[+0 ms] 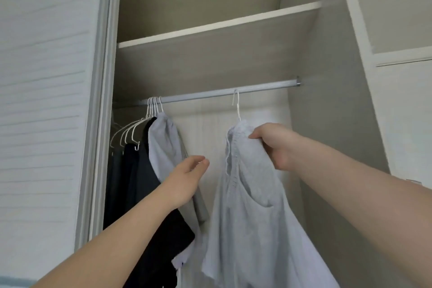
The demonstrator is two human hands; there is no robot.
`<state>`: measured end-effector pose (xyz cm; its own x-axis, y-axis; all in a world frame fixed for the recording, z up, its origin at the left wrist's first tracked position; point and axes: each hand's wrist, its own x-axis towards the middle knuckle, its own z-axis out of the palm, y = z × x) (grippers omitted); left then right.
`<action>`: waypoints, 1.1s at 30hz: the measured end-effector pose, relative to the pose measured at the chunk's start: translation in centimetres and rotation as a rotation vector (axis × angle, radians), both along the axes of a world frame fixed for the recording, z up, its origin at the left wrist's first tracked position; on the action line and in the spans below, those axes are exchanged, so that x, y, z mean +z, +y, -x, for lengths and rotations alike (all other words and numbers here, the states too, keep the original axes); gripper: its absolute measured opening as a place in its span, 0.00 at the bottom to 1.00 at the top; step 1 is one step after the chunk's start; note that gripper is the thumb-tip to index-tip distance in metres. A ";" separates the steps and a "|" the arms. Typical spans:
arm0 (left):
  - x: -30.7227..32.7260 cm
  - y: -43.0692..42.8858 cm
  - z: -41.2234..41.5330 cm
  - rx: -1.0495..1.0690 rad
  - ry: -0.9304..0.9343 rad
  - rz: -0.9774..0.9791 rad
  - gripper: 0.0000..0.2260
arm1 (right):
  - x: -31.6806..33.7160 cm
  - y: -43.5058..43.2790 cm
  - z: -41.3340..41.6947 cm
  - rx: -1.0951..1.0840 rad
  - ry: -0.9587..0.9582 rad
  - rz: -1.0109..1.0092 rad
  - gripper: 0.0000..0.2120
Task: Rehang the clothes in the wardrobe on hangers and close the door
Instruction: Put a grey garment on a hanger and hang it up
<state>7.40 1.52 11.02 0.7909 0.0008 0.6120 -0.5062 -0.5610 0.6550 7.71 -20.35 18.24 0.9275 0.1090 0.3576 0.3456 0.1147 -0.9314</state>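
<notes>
- The light grey pants (247,206) hang on a white hanger (237,106) in the middle of the wardrobe.
- The hook of that hanger sits over the silver rail (264,86), well apart from the other clothes.
- A thin white cord hangs down from the top band of the pants.
- The right hand (273,147) grips the top band of the pants, with its fingers curled round the cloth.
- The left hand (187,177) holds nothing. Its fingers are loose and nearly straight, and they point at the gap between the two grey pieces.
- To the left hangs a second grey piece (163,142), just behind the left hand. I cannot tell if the hand touches it.
- Further left are black clothes (138,170), right beside the second grey piece. The left arm crosses in front of them.
- A bunch of white hangers (138,127) is pushed close together at the left end of the rail.
- A pale shelf (210,25) runs across the wardrobe above the rail.
- The door (46,100), with lines across it, stands at the far left, and the wardrobe is open.
</notes>
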 end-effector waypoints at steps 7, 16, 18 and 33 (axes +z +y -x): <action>3.7 1.3 0.9 -0.056 -0.049 -0.032 0.13 | 1.7 6.5 -5.0 0.158 -0.060 -0.119 0.06; 8.0 2.4 -2.7 0.392 -0.119 -0.400 0.07 | 2.1 13.2 -12.2 0.130 -0.235 0.014 0.11; 8.1 3.1 -4.5 0.494 -0.201 -0.429 0.07 | 2.7 13.7 -13.7 0.119 -0.264 0.008 0.13; 9.6 9.6 -11.8 0.660 -0.310 -0.536 0.08 | 10.2 14.7 -25.4 0.731 -0.159 0.160 0.55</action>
